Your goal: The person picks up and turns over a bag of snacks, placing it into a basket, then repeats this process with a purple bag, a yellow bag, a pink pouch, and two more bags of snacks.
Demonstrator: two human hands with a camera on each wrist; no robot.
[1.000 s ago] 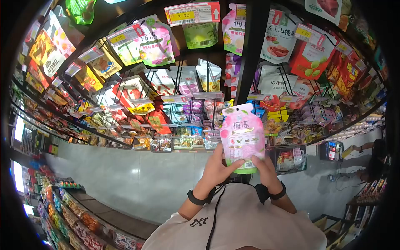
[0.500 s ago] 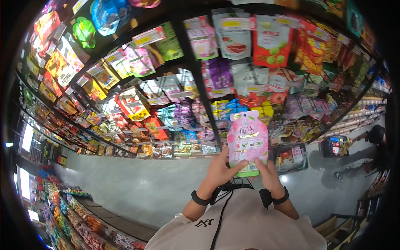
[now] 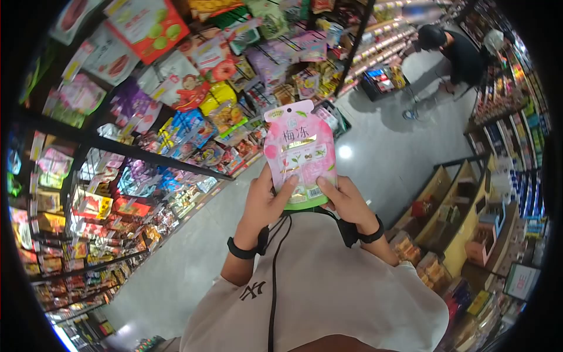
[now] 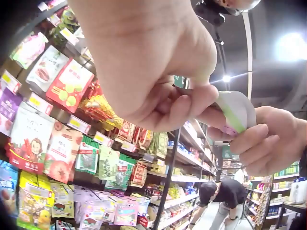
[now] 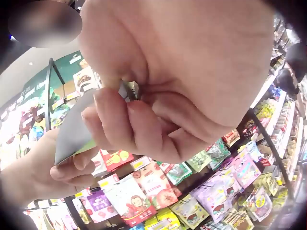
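A pink snack pouch point(image 3: 302, 146) with a green bottom edge and a hang hole at its top is held upright in front of the chest. My left hand point(image 3: 264, 199) pinches its lower left side, thumb on the printed front. On the lower right side my right hand point(image 3: 347, 202) grips it the same way, the thumb near the barcode. Both wrist views show fingers curled behind the pouch; its grey-white bottom point(image 4: 240, 110) shows between the hands in the left wrist view. From the right wrist, the pouch point(image 5: 74, 129) appears edge-on and dark.
Racks of hanging snack bags point(image 3: 193, 88) fill the left and far side, split by a black post point(image 3: 123, 144). Grey floor point(image 3: 182, 258) runs between them and wooden shelves point(image 3: 437, 205) on the right. A person in black point(image 3: 463, 58) bends near a dark bin point(image 3: 381, 82).
The head view has swung to the right, so the racks slide left and the wooden shelves and bending person come further into view. Both hands keep hold of the pouch.
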